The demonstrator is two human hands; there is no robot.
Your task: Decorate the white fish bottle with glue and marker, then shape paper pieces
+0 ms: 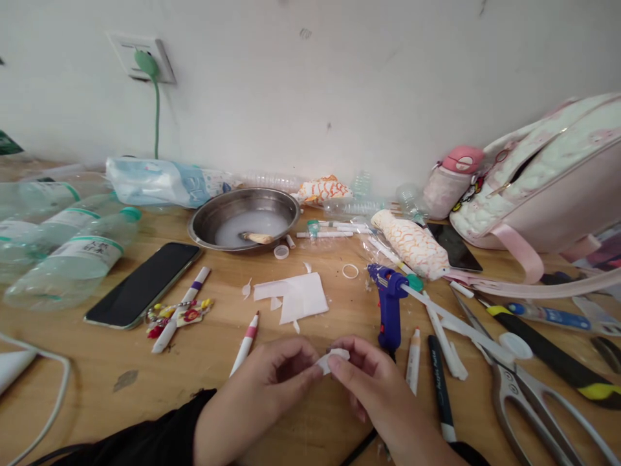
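Between my two hands is a small piece of white paper, pinched at both ends near the table's front. My left hand grips its left end with thumb and fingers. On the other end, my right hand presses its thumb over the paper. Just beyond lies a larger cut sheet of white paper with small scraps around it. A marker with a pink band rests left of my hands. The blue glue gun lies close behind my right hand, a white glue stick in its rear.
A metal bowl holds cloudy liquid and a brush-like tool. Plastic bottles and a phone lie left. Right are scissors, a cutter knife, a painted fish shape and a backpack.
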